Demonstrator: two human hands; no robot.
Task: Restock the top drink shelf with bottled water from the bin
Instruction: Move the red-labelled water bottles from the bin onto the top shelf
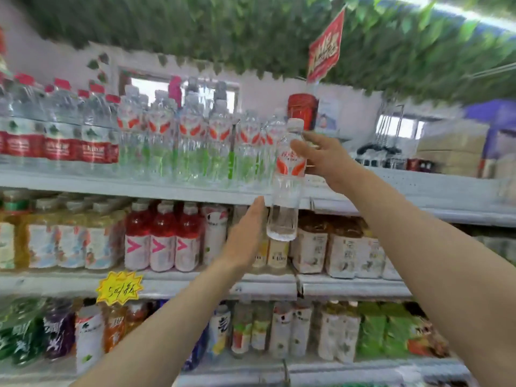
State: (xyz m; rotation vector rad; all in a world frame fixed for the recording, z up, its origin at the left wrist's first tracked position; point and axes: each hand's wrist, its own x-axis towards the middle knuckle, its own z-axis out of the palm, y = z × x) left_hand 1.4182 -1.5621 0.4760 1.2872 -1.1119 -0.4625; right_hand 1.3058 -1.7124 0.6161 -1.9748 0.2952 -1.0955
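The water bottle (284,202) in my right hand (321,157) is clear, glossy plastic, with a smooth white plastic cap (295,124) and a shiny red-and-white label (290,164). The top shelf (139,188) looks like matt white painted metal. The yellow price tag (119,287) is paper; the boxes (452,152) look like dull brown cardboard.

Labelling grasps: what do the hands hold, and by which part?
The right hand grips a water bottle by its upper part, below the cap. The left hand is open beside its base, holding nothing.
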